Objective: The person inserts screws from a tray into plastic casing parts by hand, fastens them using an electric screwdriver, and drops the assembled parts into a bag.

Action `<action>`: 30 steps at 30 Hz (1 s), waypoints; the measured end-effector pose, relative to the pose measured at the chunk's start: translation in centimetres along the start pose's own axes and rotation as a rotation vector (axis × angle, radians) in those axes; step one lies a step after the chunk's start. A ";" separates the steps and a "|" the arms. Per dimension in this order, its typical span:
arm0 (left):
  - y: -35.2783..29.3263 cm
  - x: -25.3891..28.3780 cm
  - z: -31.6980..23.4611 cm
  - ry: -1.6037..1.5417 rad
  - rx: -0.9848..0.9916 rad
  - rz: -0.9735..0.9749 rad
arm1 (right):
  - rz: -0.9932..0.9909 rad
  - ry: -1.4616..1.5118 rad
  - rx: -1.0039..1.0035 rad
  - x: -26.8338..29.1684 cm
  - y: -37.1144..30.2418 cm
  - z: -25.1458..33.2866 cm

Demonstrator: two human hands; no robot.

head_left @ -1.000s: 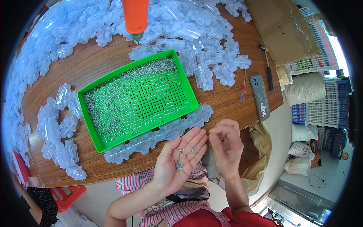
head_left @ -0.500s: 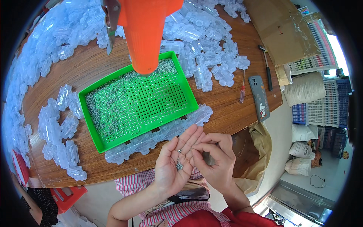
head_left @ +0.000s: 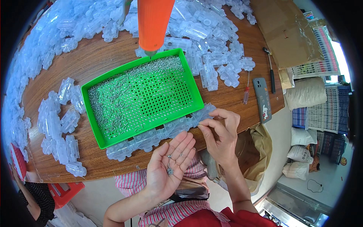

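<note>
My left hand is palm up, its fingers stretched out. A few small metal screws lie on the palm and at the base of its fingers. Thumb and forefinger of my right hand are pinched together at the right part of a row of clear plastic pieces. What sits between the fingertips is tiny and mostly hidden; it looks like a screw. Behind that row stands a green perforated tray, with many loose screws gathered along its left and far sides.
An orange power screwdriver hangs above the tray's far edge. Heaps of clear plastic pieces cover the left and far table. To the right lie a hand screwdriver, a phone, a hammer and a cardboard box.
My right hand has moved from the left palm up to the right part of the plastic row. The left hand has drawn slightly down and left, still palm up. The orange screwdriver appears higher in view.
</note>
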State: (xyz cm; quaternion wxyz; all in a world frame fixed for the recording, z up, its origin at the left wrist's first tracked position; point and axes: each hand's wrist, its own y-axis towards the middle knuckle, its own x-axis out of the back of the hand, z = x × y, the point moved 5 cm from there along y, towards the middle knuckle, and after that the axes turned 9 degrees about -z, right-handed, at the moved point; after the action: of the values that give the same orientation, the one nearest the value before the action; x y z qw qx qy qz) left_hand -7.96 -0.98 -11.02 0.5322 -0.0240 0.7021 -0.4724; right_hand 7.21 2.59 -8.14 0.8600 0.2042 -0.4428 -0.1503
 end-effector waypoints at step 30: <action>0.3 -1.9 -0.1 0.012 0.047 0.220 | 0.173 0.025 0.017 2.6 -0.4 6.0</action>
State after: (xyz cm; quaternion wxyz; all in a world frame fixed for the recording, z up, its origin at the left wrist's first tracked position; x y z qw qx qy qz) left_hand -7.11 0.26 -9.82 0.5770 0.0683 0.6924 -0.4277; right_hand 3.69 -0.21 -3.37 0.8734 0.1745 -0.4494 -0.0694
